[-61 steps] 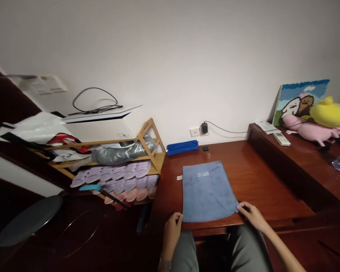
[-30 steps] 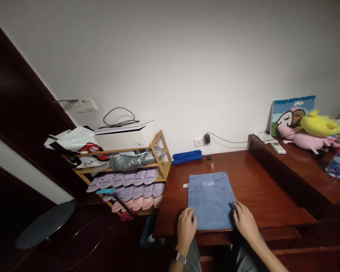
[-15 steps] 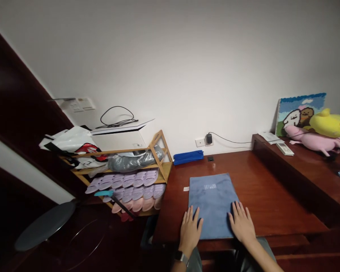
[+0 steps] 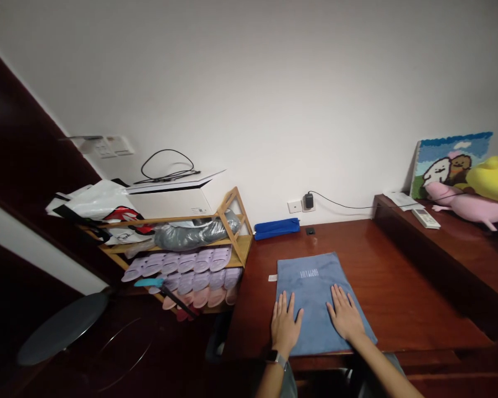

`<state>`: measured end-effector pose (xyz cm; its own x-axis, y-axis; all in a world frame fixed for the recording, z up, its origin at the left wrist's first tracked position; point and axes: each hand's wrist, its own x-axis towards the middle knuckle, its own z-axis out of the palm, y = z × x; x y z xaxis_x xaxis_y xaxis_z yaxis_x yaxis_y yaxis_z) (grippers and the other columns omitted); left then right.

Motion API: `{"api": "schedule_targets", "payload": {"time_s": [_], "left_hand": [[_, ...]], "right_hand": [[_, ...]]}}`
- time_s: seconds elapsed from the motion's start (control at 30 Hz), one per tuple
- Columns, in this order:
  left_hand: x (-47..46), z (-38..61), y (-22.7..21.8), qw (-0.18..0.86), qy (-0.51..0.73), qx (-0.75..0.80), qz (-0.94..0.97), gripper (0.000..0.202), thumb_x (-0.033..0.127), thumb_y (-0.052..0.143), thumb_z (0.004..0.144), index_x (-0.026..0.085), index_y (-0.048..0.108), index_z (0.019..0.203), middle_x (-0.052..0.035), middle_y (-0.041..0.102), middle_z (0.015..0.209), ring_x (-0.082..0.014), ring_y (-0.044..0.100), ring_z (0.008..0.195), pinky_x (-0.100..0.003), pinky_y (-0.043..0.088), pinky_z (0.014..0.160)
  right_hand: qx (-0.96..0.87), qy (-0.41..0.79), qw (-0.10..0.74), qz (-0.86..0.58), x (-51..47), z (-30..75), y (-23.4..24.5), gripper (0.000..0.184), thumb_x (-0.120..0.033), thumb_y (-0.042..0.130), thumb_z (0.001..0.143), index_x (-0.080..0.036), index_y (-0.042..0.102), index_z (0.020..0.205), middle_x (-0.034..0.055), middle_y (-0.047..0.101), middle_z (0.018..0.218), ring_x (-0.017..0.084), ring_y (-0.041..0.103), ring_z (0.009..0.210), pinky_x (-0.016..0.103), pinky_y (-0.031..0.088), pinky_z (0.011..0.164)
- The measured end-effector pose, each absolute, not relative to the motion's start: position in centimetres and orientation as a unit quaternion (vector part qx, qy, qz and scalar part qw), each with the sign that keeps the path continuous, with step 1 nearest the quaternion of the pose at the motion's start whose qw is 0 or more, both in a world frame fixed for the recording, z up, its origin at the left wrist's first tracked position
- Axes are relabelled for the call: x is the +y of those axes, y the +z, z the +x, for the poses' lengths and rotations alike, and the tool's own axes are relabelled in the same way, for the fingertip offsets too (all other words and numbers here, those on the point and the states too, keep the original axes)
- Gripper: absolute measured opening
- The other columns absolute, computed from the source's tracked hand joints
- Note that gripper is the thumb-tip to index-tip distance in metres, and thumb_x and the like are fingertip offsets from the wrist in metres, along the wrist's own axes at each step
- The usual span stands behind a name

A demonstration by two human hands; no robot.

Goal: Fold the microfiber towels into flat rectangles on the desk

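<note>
A blue cloth piece (image 4: pixel 311 309) with white lettering and a small white tag lies flat on the brown wooden table (image 4: pixel 406 293). On its near left edge rests my left hand (image 4: pixel 285 326), palm down with fingers spread; a watch is on that wrist. My right hand (image 4: pixel 345 312) lies flat on the cloth's right part, its fingers pointing away from me. Neither hand grips anything. The cloth's near right corner sticks out past my right forearm.
A blue pencil case (image 4: pixel 276 228) lies at the table's back left, by a wall socket with a black plug (image 4: pixel 309 200). To the left stands a shoe rack (image 4: pixel 244 249) with several slippers. Plush toys (image 4: pixel 465 205) and a remote (image 4: pixel 425 218) sit on the raised right ledge.
Both hands have moved slightly forward; my right hand has come inward onto the cloth from its right edge. The cloth's near right corner now shows spread out. The view has shifted slightly.
</note>
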<state>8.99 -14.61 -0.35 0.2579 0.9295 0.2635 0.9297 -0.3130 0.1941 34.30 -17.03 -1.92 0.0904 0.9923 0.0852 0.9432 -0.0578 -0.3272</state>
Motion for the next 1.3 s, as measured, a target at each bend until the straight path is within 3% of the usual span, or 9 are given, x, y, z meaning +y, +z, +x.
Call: {"api": "schedule_targets", "payload": {"time_s": [0.1, 0.17, 0.27, 0.37, 0.43, 0.53, 0.8, 1.0, 1.3], "left_hand": [[-16.4, 9.6, 1.3, -0.005, -0.158, -0.624, -0.766, 0.057, 0.047, 0.05, 0.102, 0.017, 0.061, 0.148, -0.019, 0.059, 0.153, -0.0391, 0.053, 0.143, -0.056, 0.045, 0.117], [-17.8, 10.5, 2.7, -0.01, -0.154, -0.64, -0.753, 0.05, 0.048, 0.045, 0.104, 0.016, 0.076, 0.127, -0.0208, 0.076, 0.125, -0.0406, 0.067, 0.122, -0.057, 0.051, 0.107], [-18.5, 11.6, 5.0, -0.016, -0.169, -0.611, -0.773, 0.046, 0.038, 0.038, 0.105, 0.022, 0.081, 0.1, -0.0156, 0.079, 0.093, -0.0353, 0.073, 0.1, -0.052, 0.056, 0.095], [-16.4, 11.9, 6.8, -0.005, -0.203, -0.519, -0.83, 0.037, 0.029, 0.044, 0.103, 0.024, 0.076, 0.12, -0.0123, 0.077, 0.122, -0.0307, 0.068, 0.12, -0.048, 0.052, 0.109], [-14.2, 11.3, 7.1, -0.002, -0.198, -0.462, -0.865, 0.042, 0.033, 0.05, 0.102, 0.025, 0.066, 0.14, -0.0096, 0.063, 0.15, -0.03, 0.055, 0.141, -0.051, 0.042, 0.121], [-11.9, 9.9, 5.8, -0.018, -0.153, -0.446, -0.882, 0.054, 0.045, 0.055, 0.102, 0.031, 0.054, 0.154, -0.0074, 0.047, 0.165, -0.0329, 0.042, 0.153, -0.058, 0.037, 0.124], [-18.2, 10.5, -1.3, -0.009, -0.178, -0.611, -0.771, 0.058, 0.05, 0.052, 0.102, 0.031, 0.05, 0.158, -0.0113, 0.043, 0.167, -0.0398, 0.042, 0.152, -0.066, 0.035, 0.123], [-16.2, 11.5, 1.3, 0.004, -0.202, -0.525, -0.826, 0.055, 0.042, 0.047, 0.105, 0.035, 0.044, 0.16, -0.003, 0.039, 0.17, -0.0309, 0.036, 0.156, -0.057, 0.031, 0.128], [-11.6, 12.4, 1.9, 0.031, -0.198, -0.576, -0.793, 0.048, 0.042, 0.041, 0.106, 0.026, 0.063, 0.146, -0.0127, 0.062, 0.151, -0.0359, 0.054, 0.141, -0.06, 0.042, 0.117]], "right_hand": [[-0.73, 0.111, 0.13, -0.661, -14.5, 35.9, 0.2, 0.072, -0.051, 0.026, 0.105, -0.012, 0.033, 0.165, 0.0097, 0.029, 0.172, 0.026, 0.024, 0.161, 0.049, 0.017, 0.133], [-0.78, 0.138, 0.105, -0.602, -12.6, 36.8, 2.0, 0.069, -0.046, 0.032, 0.103, -0.015, 0.036, 0.164, 0.0076, 0.031, 0.172, 0.024, 0.024, 0.161, 0.047, 0.017, 0.133], [-0.795, 0.124, 0.108, -0.584, -11.2, 36.2, 3.5, 0.069, -0.036, 0.043, 0.097, -0.017, 0.039, 0.163, 0.0073, 0.033, 0.172, 0.025, 0.023, 0.161, 0.049, 0.015, 0.133], [-0.696, 0.058, 0.168, -0.696, -12.7, 33.7, 2.2, 0.068, -0.037, 0.034, 0.101, -0.014, 0.035, 0.165, 0.0104, 0.029, 0.173, 0.028, 0.021, 0.162, 0.052, 0.014, 0.132], [-0.62, 0.037, 0.176, -0.764, -14.5, 32.1, 0.4, 0.071, -0.047, 0.026, 0.104, -0.012, 0.034, 0.165, 0.0126, 0.028, 0.173, 0.032, 0.021, 0.161, 0.056, 0.016, 0.131], [-0.579, 0.043, 0.141, -0.802, -16.2, 32.0, -1.7, 0.079, -0.056, 0.025, 0.103, -0.007, 0.034, 0.164, 0.0167, 0.027, 0.172, 0.035, 0.023, 0.16, 0.057, 0.018, 0.13], [-0.723, 0.127, 0.108, -0.671, -12.4, 37.6, 0.8, 0.074, -0.053, 0.032, 0.102, -0.014, 0.033, 0.165, 0.0096, 0.028, 0.173, 0.025, 0.022, 0.161, 0.047, 0.016, 0.132], [-0.682, 0.093, 0.156, -0.708, -10.6, 38.9, 1.2, 0.073, -0.048, 0.02, 0.105, -0.006, 0.032, 0.164, 0.013, 0.029, 0.172, 0.025, 0.022, 0.161, 0.046, 0.018, 0.132], [-0.672, 0.094, 0.121, -0.725, -8.9, 39.9, -0.9, 0.072, -0.043, 0.025, 0.103, -0.008, 0.031, 0.165, 0.0119, 0.028, 0.173, 0.024, 0.021, 0.162, 0.046, 0.017, 0.132]]}}
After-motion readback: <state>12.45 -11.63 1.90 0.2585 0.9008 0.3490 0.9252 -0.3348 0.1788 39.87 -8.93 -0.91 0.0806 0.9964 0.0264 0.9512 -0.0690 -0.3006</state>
